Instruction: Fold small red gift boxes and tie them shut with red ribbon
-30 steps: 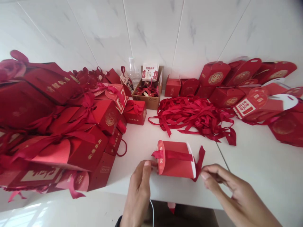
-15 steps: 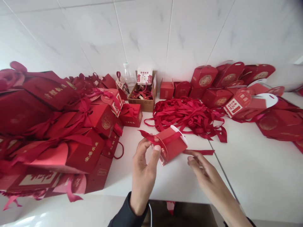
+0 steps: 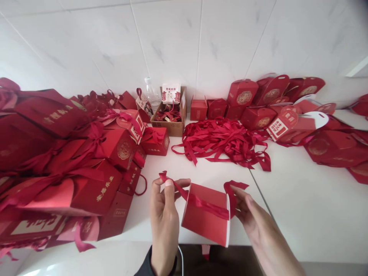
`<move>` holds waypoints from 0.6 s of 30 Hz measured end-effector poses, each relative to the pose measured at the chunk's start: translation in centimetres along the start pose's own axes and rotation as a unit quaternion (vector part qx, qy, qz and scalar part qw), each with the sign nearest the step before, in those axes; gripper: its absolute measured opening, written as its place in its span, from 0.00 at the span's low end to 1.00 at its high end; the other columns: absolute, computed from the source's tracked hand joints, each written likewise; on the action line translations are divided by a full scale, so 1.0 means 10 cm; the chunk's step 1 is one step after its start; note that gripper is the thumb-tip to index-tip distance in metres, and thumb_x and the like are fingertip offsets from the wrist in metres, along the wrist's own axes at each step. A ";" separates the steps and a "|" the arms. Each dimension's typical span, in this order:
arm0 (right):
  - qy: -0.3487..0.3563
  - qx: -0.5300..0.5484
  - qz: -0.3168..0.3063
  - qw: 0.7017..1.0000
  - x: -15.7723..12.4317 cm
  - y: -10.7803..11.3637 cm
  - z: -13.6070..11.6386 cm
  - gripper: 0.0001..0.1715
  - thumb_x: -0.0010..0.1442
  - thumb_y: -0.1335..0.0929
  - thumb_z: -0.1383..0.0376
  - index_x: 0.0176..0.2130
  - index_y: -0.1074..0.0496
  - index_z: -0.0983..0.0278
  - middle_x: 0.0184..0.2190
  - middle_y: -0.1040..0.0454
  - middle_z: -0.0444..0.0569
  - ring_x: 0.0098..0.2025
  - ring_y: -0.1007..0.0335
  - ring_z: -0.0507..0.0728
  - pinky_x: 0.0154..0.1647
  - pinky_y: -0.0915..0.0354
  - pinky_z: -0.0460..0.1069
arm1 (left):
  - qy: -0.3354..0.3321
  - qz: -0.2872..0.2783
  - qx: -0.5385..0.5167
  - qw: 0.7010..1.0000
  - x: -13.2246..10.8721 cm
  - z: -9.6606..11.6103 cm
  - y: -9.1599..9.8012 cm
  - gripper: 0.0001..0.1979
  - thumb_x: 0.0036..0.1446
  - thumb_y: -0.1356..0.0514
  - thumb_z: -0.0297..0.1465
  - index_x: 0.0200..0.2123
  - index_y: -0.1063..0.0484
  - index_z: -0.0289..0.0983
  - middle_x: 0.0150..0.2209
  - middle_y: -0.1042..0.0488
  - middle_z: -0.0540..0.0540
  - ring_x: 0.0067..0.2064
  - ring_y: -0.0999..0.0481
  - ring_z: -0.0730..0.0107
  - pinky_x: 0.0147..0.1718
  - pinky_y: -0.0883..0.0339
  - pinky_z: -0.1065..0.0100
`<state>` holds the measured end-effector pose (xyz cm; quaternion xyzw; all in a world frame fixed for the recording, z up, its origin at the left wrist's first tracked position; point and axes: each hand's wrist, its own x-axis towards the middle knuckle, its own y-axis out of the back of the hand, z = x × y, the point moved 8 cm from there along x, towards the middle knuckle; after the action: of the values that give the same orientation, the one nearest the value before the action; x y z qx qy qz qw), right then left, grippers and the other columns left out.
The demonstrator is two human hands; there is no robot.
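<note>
A small red box (image 3: 201, 228) is tilted near the table's front edge, between both hands. A red ribbon (image 3: 211, 208) runs across its upper face, with an end out on each side. On the left, my left hand (image 3: 166, 214) pinches one ribbon end between thumb and index finger, other fingers behind the box's left edge. At the box's right side, my right hand (image 3: 253, 214) is closed on the other ribbon end; its lower fingers are partly hidden.
Tied red boxes (image 3: 97, 188) are piled high on the left. A heap of loose ribbons (image 3: 224, 143) lies behind the hands, beside a cardboard box (image 3: 168, 128) and a clear bottle (image 3: 151, 92). More red boxes (image 3: 330, 147) stand back right along the wall.
The small box has turned and come nearer the front edge, its ribbon now across the face. My right hand has closed on the right ribbon end and raised it.
</note>
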<state>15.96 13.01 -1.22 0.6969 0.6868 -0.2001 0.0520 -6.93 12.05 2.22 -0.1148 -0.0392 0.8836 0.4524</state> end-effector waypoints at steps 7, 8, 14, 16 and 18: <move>-0.038 0.219 0.006 0.975 0.00 -0.04 -0.19 0.28 0.54 0.17 0.56 0.53 0.21 0.53 0.40 0.19 0.43 0.41 0.21 0.55 0.44 0.21 0.45 | 0.000 -0.056 -0.025 0.998 -0.04 -0.01 0.01 0.17 0.65 0.35 0.48 0.45 0.24 0.40 0.45 0.16 0.44 0.49 0.17 0.59 0.45 0.25 0.65; -0.051 0.230 0.014 0.972 -0.01 -0.03 -0.18 0.30 0.52 0.16 0.59 0.53 0.21 0.55 0.37 0.20 0.43 0.39 0.22 0.54 0.42 0.20 0.44 | 0.006 -0.086 -0.015 0.996 -0.07 -0.03 -0.02 0.18 0.64 0.35 0.47 0.46 0.22 0.40 0.49 0.17 0.43 0.52 0.18 0.58 0.47 0.26 0.65; -0.142 0.276 0.126 0.942 -0.19 0.14 0.00 0.33 0.32 0.11 0.67 0.40 0.16 0.64 0.42 0.19 0.47 0.37 0.21 0.54 0.34 0.18 0.44 | -0.016 -0.064 0.055 0.996 -0.14 -0.06 0.10 0.18 0.64 0.34 0.48 0.44 0.17 0.39 0.49 0.18 0.43 0.51 0.19 0.59 0.50 0.26 0.66; -0.154 0.293 0.132 0.934 -0.23 0.15 0.01 0.34 0.27 0.11 0.70 0.37 0.16 0.63 0.42 0.19 0.47 0.38 0.21 0.55 0.38 0.17 0.45 | -0.012 -0.031 0.057 0.998 -0.14 -0.08 0.17 0.20 0.64 0.34 0.49 0.47 0.17 0.39 0.43 0.17 0.44 0.44 0.19 0.64 0.44 0.25 0.68; -0.155 0.292 0.113 0.937 -0.23 0.11 -0.01 0.38 0.28 0.11 0.71 0.41 0.16 0.62 0.38 0.19 0.46 0.37 0.21 0.54 0.38 0.18 0.44 | -0.009 -0.014 0.043 0.999 -0.14 -0.09 0.21 0.20 0.65 0.35 0.49 0.49 0.18 0.40 0.38 0.18 0.47 0.38 0.20 0.68 0.39 0.24 0.70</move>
<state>17.16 10.81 -0.51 0.7147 0.4979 -0.4906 -0.0255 -7.59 9.62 1.23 -0.0867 -0.0062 0.8792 0.4684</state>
